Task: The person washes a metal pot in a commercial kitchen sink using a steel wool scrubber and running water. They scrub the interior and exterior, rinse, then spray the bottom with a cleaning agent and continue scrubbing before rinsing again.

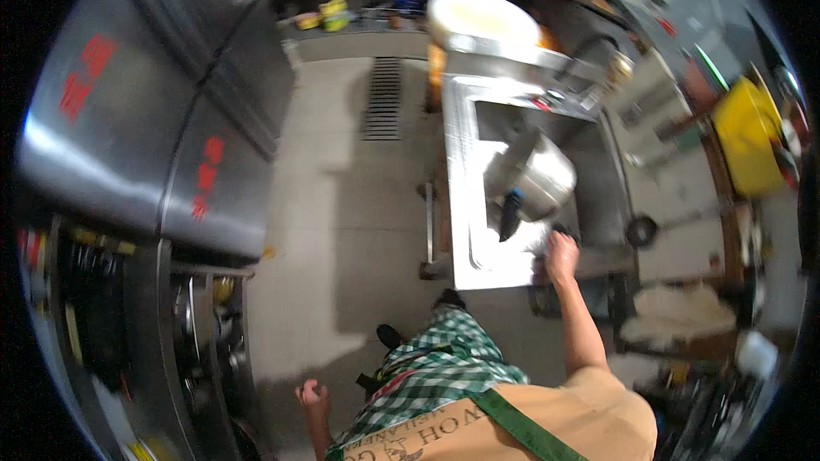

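A shiny metal pot [541, 179] is tilted inside the stainless steel sink [464, 205], and a black handle [510, 214] sticks out from its near left side. My right hand [562, 256] is at the sink's near edge, closed on a dark piece beside the pot that looks like a second handle; blur hides the exact grip. Low on the left, beside the green checked apron [442, 358], my left hand [314, 394] hangs over the floor with loosely curled fingers and holds nothing.
Steel cabinets [218, 166] line the left. A large white round container [483, 19] stands beyond the sink, near a faucet [592, 45]. A floor drain grate [383, 99] lies ahead. Along the right are a ladle [642, 230] and a yellow container [746, 137].
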Demonstrator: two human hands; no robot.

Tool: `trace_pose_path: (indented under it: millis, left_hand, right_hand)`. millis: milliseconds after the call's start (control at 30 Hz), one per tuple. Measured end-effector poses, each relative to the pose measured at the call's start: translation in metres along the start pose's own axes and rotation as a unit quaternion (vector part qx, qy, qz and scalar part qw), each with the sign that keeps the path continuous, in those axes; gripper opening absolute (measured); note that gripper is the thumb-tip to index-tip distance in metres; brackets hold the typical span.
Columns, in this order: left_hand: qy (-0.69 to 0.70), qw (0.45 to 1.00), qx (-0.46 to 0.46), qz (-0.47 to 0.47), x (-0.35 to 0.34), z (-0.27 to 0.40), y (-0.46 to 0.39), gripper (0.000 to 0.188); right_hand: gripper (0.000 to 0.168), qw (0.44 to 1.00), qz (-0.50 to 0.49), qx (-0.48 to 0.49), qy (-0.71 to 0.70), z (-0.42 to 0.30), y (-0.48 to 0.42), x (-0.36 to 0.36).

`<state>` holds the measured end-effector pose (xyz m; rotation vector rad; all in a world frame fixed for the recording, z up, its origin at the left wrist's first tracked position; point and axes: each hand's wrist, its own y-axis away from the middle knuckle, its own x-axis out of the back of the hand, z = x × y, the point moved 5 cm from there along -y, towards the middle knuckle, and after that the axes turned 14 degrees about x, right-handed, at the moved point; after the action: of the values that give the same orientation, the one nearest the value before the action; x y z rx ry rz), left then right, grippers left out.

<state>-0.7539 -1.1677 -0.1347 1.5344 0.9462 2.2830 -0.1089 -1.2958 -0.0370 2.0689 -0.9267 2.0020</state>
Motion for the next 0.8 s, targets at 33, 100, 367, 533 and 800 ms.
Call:
trace_pose_path:
  millis: [33,100,367,533,800]
  left_hand:
    - [-0.045,0.998,0.046,-0.019,0.012,0.010,0.002,0.030]
    - [-0.123,0.986,0.105,-0.049,0.020,0.021,0.003,0.032]
    - [-0.141,0.985,-0.018,-0.098,0.036,0.106,-0.103,0.043]
    - [-0.046,0.997,-0.059,-0.005,0.078,0.143,-0.225,0.044]
    - [-0.070,0.924,0.352,-0.131,0.114,0.071,-0.411,0.043]
  right_hand:
    - [0.005,1.000,0.010,0.009,0.014,-0.011,0.000,0.007]
    - [0.005,0.999,0.036,0.007,0.021,-0.041,-0.005,0.022]
    - [0.036,0.984,0.151,-0.089,0.033,-0.074,-0.046,0.034]
    - [0.024,0.973,0.229,-0.023,0.035,-0.143,-0.162,0.037]
    - [0.020,0.982,0.168,0.044,-0.080,-0.227,-0.386,-0.043]
